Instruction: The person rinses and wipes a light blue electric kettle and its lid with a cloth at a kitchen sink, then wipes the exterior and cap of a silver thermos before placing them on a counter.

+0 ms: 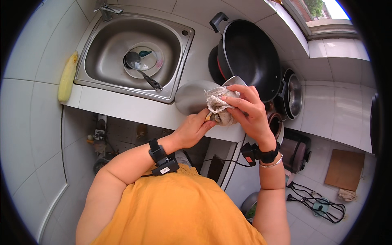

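Note:
My right hand (249, 111) pinches a crumpled, off-white cloth (222, 99) between thumb and fingers. The cloth is bunched around a metal utensil, whose broad, shiny end (234, 81) sticks out beyond it; its exact kind is partly hidden. Close to the cloth's lower left side, my left hand (193, 130) grips the utensil's handle (209, 117), which shows yellow and metal. Below both hands, a smooth, rounded stainless steel vessel or lid (191, 98) rests at the counter's front edge, partly covered by the cloth.
Left is a steel sink (104, 64) holding a plate (158, 50) and a ladle (150, 81). A peeled corn cob (68, 79) leans by the wall. A large black wok (251, 58) stands tilted behind my right hand, with stacked pans (294, 95) beside it. Coiled black cable (333, 211) lies lower right.

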### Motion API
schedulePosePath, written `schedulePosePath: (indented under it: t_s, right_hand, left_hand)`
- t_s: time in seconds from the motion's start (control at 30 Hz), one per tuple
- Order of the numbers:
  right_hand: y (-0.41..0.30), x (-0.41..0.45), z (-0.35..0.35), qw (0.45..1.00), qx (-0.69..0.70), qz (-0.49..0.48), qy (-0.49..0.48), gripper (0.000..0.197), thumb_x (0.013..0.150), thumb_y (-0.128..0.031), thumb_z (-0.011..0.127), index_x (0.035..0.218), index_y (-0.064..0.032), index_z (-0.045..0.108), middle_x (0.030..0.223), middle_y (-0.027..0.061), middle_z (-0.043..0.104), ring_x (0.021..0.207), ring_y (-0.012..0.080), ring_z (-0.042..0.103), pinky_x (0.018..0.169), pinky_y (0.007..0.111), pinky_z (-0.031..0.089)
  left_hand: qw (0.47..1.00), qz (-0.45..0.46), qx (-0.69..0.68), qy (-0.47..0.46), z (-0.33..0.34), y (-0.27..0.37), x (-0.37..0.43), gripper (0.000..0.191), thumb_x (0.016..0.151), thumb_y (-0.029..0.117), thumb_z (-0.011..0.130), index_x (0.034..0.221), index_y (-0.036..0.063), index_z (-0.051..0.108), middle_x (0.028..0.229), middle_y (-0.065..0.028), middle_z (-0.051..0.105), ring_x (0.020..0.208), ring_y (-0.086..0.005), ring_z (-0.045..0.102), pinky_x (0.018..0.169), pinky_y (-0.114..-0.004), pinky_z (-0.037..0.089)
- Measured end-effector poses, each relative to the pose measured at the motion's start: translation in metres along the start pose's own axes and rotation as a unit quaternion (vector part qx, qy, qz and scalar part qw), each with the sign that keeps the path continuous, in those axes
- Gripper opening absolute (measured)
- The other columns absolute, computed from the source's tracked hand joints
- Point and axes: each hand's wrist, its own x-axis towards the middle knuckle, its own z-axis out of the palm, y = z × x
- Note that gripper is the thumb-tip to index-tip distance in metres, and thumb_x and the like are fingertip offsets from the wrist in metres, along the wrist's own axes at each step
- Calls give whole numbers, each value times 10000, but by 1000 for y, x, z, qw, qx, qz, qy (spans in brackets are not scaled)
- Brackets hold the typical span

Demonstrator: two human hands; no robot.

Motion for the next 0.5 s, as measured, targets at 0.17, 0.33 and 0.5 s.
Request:
schedulePosePath:
  t_s: [0.17, 0.33, 0.5]
  right_hand:
    - [-10, 11, 6, 998, -36, 47, -23, 228, 701, -22, 706, 916, -67, 646, 959, 89, 567, 742, 251, 548, 649, 340, 471]
    - [-25, 18, 31, 955, -193, 215, 70, 183, 755, -208, 656, 852, -90, 555, 814, 129, 571, 624, 368, 620, 555, 429, 521]
    - [-26, 24, 42, 936, -226, 242, 117, 132, 752, -148, 650, 796, -76, 549, 746, 119, 550, 603, 345, 613, 543, 386, 517]
  left_hand:
    - [1000, -8, 16, -4, 1, -1, -1, 235, 937, 211, 516, 940, -8, 431, 740, -214, 593, 747, -448, 558, 609, -454, 429]
    - [999, -15, 31, 10, 2, -3, -3, 232, 930, 200, 524, 912, -6, 418, 721, -221, 590, 732, -455, 550, 591, -463, 422]
    - [999, 2, 51, 2, -3, -8, -1, 228, 938, 203, 507, 940, -10, 425, 691, -210, 552, 672, -434, 537, 571, -419, 405]
